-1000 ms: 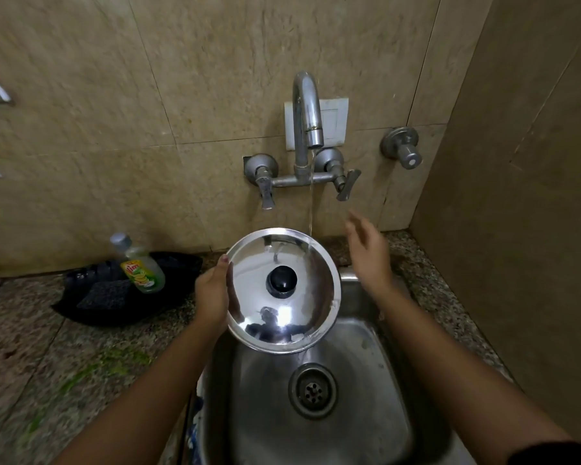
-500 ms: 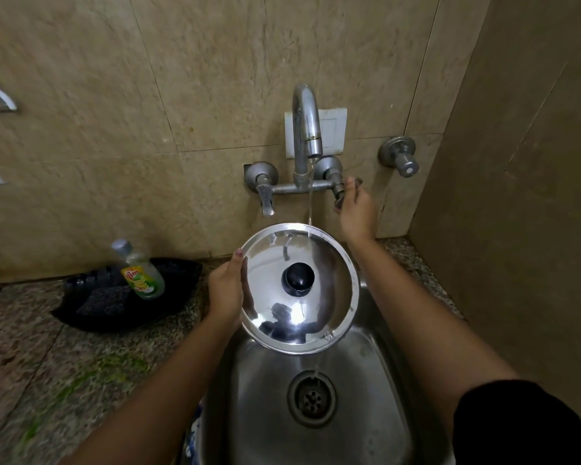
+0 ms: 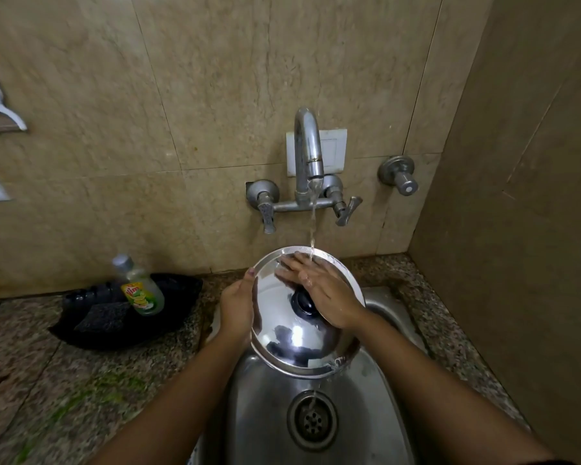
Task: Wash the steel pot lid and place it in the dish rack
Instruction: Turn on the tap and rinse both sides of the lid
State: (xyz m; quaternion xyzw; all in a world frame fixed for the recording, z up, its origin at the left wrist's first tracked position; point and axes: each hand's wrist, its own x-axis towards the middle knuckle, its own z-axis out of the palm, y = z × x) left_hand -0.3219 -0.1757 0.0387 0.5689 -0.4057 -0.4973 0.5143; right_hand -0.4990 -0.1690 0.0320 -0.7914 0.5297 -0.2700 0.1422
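A round steel pot lid (image 3: 296,344) with a black knob (image 3: 302,303) is held tilted over the sink (image 3: 259,414), under a stream of water from the tap (image 3: 307,152). My left hand (image 3: 237,308) grips the lid's left rim. My right hand (image 3: 319,290) lies flat on the lid's upper face with fingers spread, and the water falls on them. Water runs off the lid's lower edge toward the drain (image 3: 312,421). No dish rack is in view.
A dish soap bottle (image 3: 138,286) and a dark scrub pad (image 3: 101,317) rest in a black tray (image 3: 182,317) on the granite counter (image 3: 31,380) to the left. A side wall (image 3: 517,229) stands close on the right. A separate valve (image 3: 399,177) sticks out beside the tap handles.
My right hand has left the right tap handle and come down flat onto the lid. The water stream is stronger now. The lid stays in my left hand.
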